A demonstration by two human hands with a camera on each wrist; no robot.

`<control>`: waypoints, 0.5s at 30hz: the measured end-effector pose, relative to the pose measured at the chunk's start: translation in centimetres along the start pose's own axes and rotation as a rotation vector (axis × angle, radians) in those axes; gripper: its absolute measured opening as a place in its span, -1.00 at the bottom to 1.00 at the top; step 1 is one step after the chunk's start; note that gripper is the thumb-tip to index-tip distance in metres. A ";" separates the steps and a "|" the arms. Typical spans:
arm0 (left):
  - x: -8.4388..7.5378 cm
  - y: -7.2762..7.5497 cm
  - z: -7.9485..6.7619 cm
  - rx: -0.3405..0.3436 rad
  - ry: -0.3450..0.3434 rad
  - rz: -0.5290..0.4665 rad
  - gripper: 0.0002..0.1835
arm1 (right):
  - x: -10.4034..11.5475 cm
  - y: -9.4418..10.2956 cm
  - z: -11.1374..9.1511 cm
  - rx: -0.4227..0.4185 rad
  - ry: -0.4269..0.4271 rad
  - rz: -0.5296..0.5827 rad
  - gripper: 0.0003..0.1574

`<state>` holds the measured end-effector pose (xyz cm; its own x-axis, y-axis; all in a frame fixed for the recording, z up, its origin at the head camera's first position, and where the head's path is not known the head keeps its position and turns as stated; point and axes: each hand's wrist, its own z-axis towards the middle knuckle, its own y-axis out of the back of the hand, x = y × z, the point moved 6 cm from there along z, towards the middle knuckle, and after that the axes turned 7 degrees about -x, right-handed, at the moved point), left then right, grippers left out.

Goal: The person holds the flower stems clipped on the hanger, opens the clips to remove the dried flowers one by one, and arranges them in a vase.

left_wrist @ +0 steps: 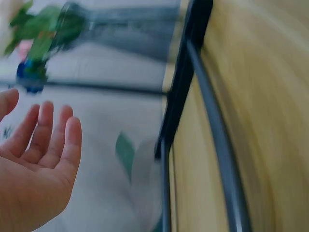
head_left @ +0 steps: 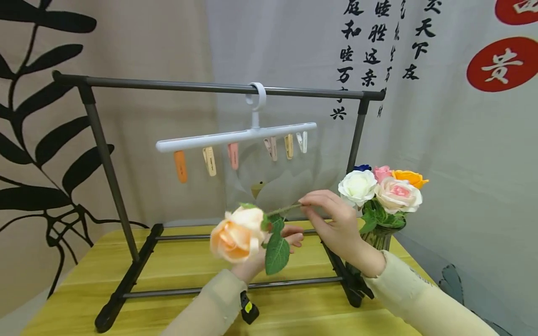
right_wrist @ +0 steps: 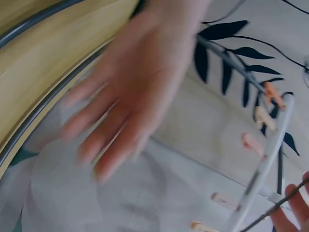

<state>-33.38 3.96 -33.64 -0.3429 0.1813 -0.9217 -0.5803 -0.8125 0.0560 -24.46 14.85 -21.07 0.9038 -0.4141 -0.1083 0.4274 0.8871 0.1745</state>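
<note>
My right hand point(head_left: 336, 228) pinches the thin stem of a peach rose point(head_left: 237, 235) between thumb and fingertips. The bloom points left toward me, and green leaves point(head_left: 277, 254) hang from the stem. Behind the flower, my left hand point(head_left: 251, 268) is partly hidden by it. In the left wrist view the left hand point(left_wrist: 41, 169) has its palm up and its fingers spread, holding nothing. The right wrist view shows that left hand point(right_wrist: 125, 96) blurred, with the right fingers point(right_wrist: 285, 217) on the stem point(right_wrist: 275, 208) at the lower right corner.
A white hanger point(head_left: 210, 139) with several coloured clothespins point(head_left: 180, 166) hangs from a dark metal rack point(head_left: 168, 85) on the wooden table point(head_left: 168, 310). At the right, a glass vase point(head_left: 378, 238) holds several artificial roses point(head_left: 397, 193). A printed curtain point(head_left: 273, 42) hangs behind.
</note>
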 end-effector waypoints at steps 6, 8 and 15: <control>4.6 -6.2 4.7 -0.059 0.109 0.111 -0.60 | 0.5 2.3 -0.8 -0.083 -0.185 0.068 -0.73; 5.4 -8.0 5.5 -0.047 0.088 0.102 -0.62 | 0.6 3.2 -1.5 -0.101 -0.252 0.070 -0.78; 6.7 -12.0 7.8 -0.036 0.036 0.196 -0.33 | 0.8 6.7 -3.4 -0.150 -0.477 0.050 -0.77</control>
<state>-34.45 19.28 -37.54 -0.4198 -0.0012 -0.9076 -0.4778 -0.8499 0.2222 -20.96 21.21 -23.34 0.8482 -0.3864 0.3623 0.4069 0.9132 0.0213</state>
